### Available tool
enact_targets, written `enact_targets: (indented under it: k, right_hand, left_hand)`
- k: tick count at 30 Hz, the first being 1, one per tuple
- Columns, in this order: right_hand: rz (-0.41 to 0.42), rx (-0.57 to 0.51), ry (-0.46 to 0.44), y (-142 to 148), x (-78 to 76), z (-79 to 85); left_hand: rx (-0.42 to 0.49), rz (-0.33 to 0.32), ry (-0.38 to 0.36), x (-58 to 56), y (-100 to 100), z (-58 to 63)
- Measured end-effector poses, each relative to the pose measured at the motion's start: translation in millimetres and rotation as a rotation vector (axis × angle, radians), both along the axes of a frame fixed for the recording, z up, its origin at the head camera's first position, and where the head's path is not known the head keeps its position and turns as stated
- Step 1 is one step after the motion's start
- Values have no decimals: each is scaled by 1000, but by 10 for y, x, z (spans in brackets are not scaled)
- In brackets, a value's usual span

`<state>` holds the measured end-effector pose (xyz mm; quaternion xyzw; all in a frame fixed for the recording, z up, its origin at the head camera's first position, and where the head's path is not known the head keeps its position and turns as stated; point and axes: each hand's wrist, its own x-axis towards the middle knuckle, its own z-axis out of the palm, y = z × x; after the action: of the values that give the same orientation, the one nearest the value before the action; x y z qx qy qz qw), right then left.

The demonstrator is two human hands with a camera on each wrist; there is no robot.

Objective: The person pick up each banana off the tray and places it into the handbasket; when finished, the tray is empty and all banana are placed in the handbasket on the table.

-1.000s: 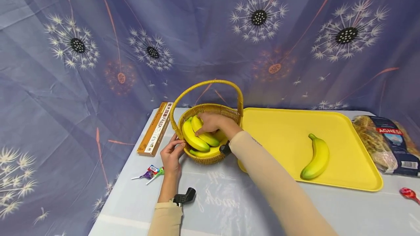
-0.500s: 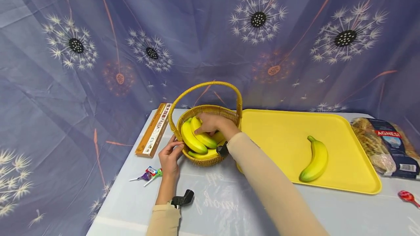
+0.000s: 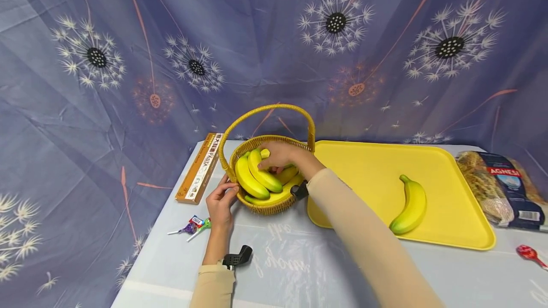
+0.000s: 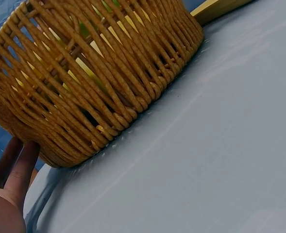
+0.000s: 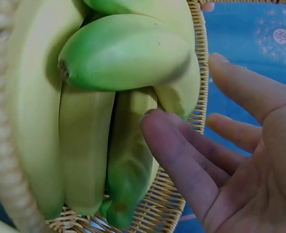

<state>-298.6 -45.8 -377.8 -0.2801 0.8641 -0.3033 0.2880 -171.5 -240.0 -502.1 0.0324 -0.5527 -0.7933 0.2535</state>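
A woven wicker basket (image 3: 265,209) with a tall arched handle (image 3: 269,107) holds several yellow bananas with greenish ends. Over the basket, my right hand (image 3: 280,155) is beside the top banana (image 3: 262,172). The right wrist view has this hand (image 5: 244,155) with spread, relaxed fingers and nothing between them; a fingertip is close to the bananas (image 5: 128,53). My left hand (image 3: 220,203) touches the basket's left side from outside. In the left wrist view, the straight fingers of this hand (image 4: 9,194) rest against the wicker wall (image 4: 99,87).
Right of the basket, a yellow tray (image 3: 355,170) bears one banana (image 3: 411,206). A pasta box (image 3: 199,170) lies left, with lollipops (image 3: 194,225) before it. An AGNESI pasta bag (image 3: 505,189) and a red lollipop (image 3: 528,252) are far right. A patterned curtain (image 3: 257,51) hangs behind.
My right hand has let go of the top banana and shifted slightly right, showing more of the fruit. The left hand has stayed at the basket. The head view has shifted slightly.
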Motion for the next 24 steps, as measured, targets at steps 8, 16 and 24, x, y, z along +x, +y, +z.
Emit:
enact_targets:
  k: [8, 16, 24]
  right_hand:
    - [71, -65, 71, 160, 51, 99]
    - [113, -96, 245, 603, 200, 170]
    - [115, -171, 284, 1159, 448, 215]
  left_hand:
    - [14, -3, 3, 0, -2, -3]
    - [9, -28, 4, -32, 23, -5]
    - [0, -8, 10, 5, -14, -6]
